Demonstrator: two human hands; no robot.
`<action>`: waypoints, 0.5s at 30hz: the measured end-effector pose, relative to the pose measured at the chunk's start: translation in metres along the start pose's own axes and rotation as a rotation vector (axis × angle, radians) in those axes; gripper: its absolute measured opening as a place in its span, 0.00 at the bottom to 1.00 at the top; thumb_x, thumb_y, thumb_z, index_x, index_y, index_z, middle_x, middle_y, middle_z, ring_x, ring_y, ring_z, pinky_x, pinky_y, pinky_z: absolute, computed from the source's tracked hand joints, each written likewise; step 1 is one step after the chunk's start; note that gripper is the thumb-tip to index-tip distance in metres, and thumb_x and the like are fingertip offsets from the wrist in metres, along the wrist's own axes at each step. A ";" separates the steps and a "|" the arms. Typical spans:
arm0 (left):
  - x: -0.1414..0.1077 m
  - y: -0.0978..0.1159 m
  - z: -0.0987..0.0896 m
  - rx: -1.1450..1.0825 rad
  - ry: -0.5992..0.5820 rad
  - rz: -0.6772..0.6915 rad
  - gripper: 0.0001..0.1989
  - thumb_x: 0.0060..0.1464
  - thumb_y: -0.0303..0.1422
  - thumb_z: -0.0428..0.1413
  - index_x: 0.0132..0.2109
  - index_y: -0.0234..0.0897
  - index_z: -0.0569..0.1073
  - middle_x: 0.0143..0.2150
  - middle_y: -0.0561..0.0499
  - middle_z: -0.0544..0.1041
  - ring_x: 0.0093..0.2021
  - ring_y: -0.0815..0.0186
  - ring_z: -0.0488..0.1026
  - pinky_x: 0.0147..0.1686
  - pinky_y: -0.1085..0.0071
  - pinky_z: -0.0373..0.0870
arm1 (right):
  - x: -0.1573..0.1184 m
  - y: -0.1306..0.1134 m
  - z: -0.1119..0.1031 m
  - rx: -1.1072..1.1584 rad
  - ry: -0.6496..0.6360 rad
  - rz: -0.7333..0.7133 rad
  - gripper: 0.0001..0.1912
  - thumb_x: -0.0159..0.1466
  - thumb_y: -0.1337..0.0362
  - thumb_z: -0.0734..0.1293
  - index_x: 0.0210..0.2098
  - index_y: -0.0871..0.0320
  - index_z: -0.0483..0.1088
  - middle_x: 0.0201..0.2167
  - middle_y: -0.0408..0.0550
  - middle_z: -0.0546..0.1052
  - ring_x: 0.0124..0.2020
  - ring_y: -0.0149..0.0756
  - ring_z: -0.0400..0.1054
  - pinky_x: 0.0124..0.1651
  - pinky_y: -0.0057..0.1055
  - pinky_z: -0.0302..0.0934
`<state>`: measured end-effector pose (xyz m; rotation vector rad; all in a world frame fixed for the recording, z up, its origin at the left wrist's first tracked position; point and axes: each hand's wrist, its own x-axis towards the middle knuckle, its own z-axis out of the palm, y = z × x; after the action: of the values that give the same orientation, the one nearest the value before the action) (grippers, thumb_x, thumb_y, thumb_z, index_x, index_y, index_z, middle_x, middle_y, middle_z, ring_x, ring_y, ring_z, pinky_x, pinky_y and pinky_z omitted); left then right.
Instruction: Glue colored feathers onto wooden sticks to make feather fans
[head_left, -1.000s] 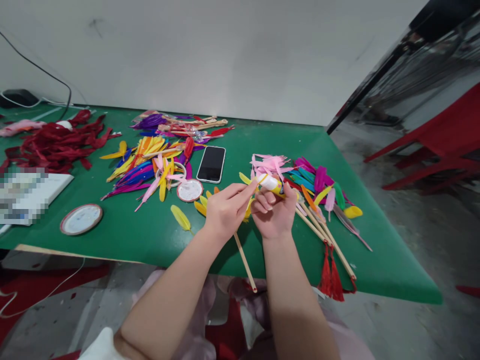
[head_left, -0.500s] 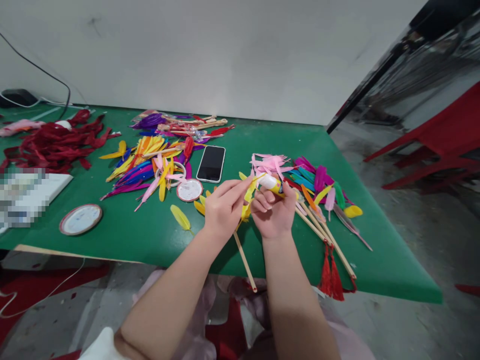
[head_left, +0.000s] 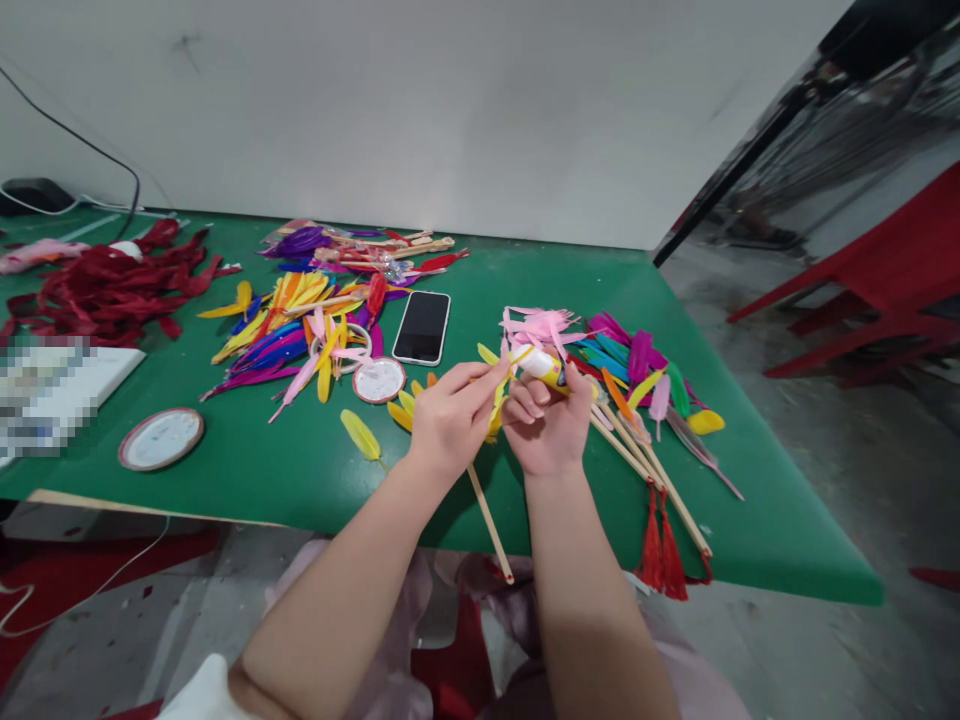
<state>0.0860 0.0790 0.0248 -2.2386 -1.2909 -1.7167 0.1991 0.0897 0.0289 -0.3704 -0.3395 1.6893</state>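
My left hand [head_left: 450, 420] is closed in a pinch on a thin yellow feather [head_left: 523, 356], mostly hidden by the fingers. The feather's tip reaches the white end of a white and yellow glue stick [head_left: 541, 366], which my right hand [head_left: 553, 425] grips. Below the left hand, a wooden stick [head_left: 490, 525] slants to the table's front edge, with yellow feathers [head_left: 403, 408] around its covered upper end. A single yellow-green feather [head_left: 361, 435] lies to the left. Pink feathers [head_left: 541, 328] are just behind the glue stick.
Wooden sticks with red tassels [head_left: 663, 555] and coloured feathers [head_left: 641, 355] lie on the right of the green table [head_left: 255, 470]. A phone [head_left: 422, 328], round lids [head_left: 161, 438], a feather pile [head_left: 262, 345] and dark red ribbons [head_left: 101, 290] occupy the left and back. Red chairs [head_left: 885, 270] stand right.
My left hand has shifted very slightly, with the feather still pinched against the end of the glue stick. My right hand stays almost in place.
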 end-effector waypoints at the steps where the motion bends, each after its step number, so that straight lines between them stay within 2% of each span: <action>1: 0.000 0.000 0.000 -0.002 -0.002 -0.001 0.13 0.52 0.23 0.48 0.43 0.34 0.73 0.33 0.49 0.75 0.33 0.73 0.71 0.32 0.80 0.69 | 0.000 0.000 0.000 0.002 0.007 -0.001 0.08 0.53 0.59 0.63 0.30 0.56 0.67 0.12 0.33 0.58 0.13 0.20 0.51 0.13 0.16 0.49; 5: 0.000 0.000 0.000 -0.053 0.011 -0.050 0.12 0.52 0.23 0.49 0.42 0.34 0.74 0.33 0.49 0.75 0.32 0.73 0.72 0.32 0.80 0.69 | -0.001 -0.001 0.001 0.010 -0.019 -0.004 0.08 0.54 0.60 0.62 0.30 0.56 0.67 0.12 0.34 0.60 0.13 0.20 0.52 0.13 0.16 0.49; 9: 0.000 0.003 -0.002 -0.087 0.081 -0.130 0.11 0.52 0.23 0.50 0.41 0.34 0.74 0.32 0.50 0.74 0.31 0.74 0.72 0.31 0.80 0.69 | -0.001 0.000 0.001 0.011 -0.045 -0.005 0.07 0.54 0.60 0.62 0.29 0.57 0.67 0.12 0.35 0.60 0.13 0.20 0.52 0.14 0.15 0.49; 15: -0.001 0.004 -0.002 -0.052 0.107 0.014 0.12 0.51 0.22 0.50 0.42 0.33 0.73 0.31 0.49 0.75 0.30 0.74 0.72 0.32 0.79 0.70 | -0.001 0.000 0.001 -0.003 -0.043 -0.016 0.08 0.55 0.60 0.61 0.31 0.56 0.67 0.12 0.35 0.60 0.13 0.20 0.53 0.14 0.15 0.48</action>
<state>0.0869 0.0747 0.0266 -2.1430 -1.2193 -1.8582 0.1988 0.0892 0.0297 -0.3329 -0.3756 1.6830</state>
